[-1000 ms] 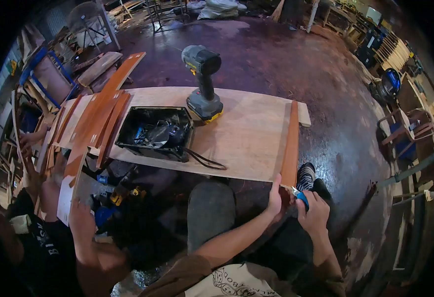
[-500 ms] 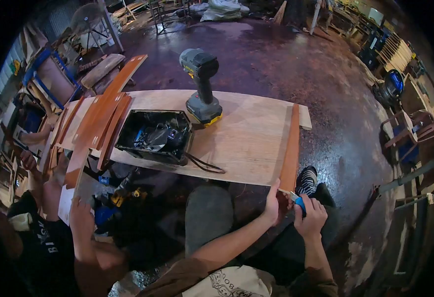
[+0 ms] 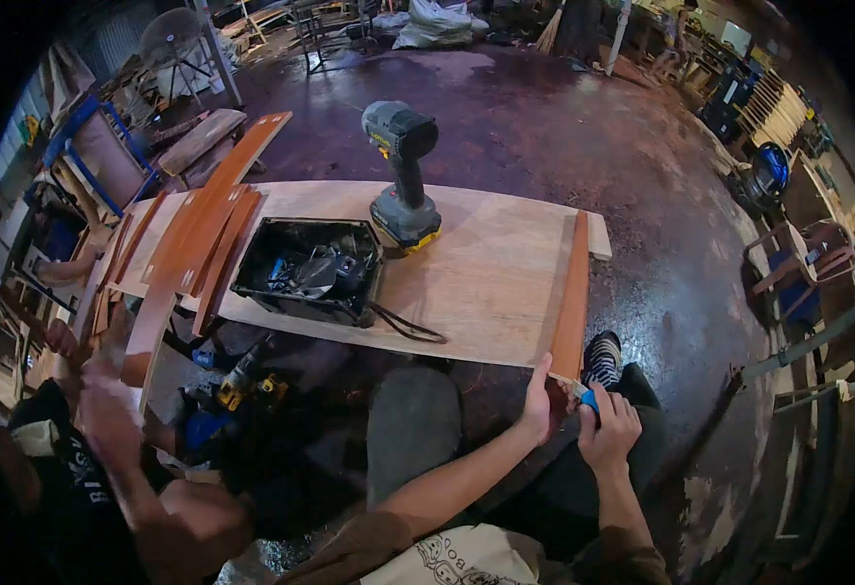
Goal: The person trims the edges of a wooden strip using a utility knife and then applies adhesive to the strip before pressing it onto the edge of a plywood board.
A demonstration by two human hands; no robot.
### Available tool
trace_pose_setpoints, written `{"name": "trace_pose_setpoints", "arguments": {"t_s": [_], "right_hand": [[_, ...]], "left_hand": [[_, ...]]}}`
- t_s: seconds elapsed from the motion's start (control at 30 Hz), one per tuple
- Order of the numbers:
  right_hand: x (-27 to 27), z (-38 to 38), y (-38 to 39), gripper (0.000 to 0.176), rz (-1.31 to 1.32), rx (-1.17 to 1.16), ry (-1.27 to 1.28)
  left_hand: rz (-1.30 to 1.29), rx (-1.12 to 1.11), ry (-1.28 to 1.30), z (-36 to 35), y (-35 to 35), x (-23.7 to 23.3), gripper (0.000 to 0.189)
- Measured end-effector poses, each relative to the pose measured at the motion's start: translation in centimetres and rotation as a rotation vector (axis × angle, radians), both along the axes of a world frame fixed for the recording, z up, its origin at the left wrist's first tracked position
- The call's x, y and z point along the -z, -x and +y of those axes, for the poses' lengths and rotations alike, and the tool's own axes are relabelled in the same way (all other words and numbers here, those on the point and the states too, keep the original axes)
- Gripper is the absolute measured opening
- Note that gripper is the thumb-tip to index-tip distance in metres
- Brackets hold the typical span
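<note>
Far left: a co-worker's arm [image 3: 106,419], blurred, beside a stack of orange-brown strips [image 3: 194,234] that overhangs the left end of the plywood board [image 3: 486,263]. Next: a black bin [image 3: 306,268] of tools and cords, set at the board's near edge with a cord trailing right. Behind it: a cordless drill [image 3: 403,175], upright on its battery. Between the drill and the right end, the board lies bare, which is the one open stretch. Right end: a wood strip [image 3: 572,292] lies across the board just inside its edge, and its near end juts past the near edge toward me. My left hand [image 3: 537,405] is wrapped around that jutting end from the left. My right hand [image 3: 608,429] is closed on a blue-handled tool [image 3: 589,398], its tip against the strip's end and just beside my left fingers; it is possibly a blade, too small to tell. Further right: open dark floor [image 3: 681,253]. Since half a second ago, my hands and the strip have kept their places, and the co-worker's arm has swung upward.
</note>
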State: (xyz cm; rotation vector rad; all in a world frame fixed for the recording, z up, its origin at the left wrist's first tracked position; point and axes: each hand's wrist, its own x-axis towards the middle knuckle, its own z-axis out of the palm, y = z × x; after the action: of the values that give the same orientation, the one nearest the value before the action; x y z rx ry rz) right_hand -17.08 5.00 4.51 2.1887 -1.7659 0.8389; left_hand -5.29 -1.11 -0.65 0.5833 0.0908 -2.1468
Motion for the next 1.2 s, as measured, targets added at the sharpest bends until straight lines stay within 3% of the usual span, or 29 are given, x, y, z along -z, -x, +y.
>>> {"name": "trace_pose_setpoints", "arguments": {"t_s": [0.2,0.97,1.2], "right_hand": [[-0.4,-0.1,0.0,0.031,-0.007,-0.005,-0.031],[0.3,-0.3,-0.1,0.032,-0.016,-0.006,-0.013],[0.6,-0.2,-0.1,0.033,-0.02,0.024,-0.019]], "left_hand": [[0.001,0.009,0.092,-0.4,0.6,2.8,0.052],[-0.013,-0.072,0.08,-0.2,0.1,0.4,0.05],[-0.052,-0.022,0.131,-0.1,0.6,2.9,0.054]]}}
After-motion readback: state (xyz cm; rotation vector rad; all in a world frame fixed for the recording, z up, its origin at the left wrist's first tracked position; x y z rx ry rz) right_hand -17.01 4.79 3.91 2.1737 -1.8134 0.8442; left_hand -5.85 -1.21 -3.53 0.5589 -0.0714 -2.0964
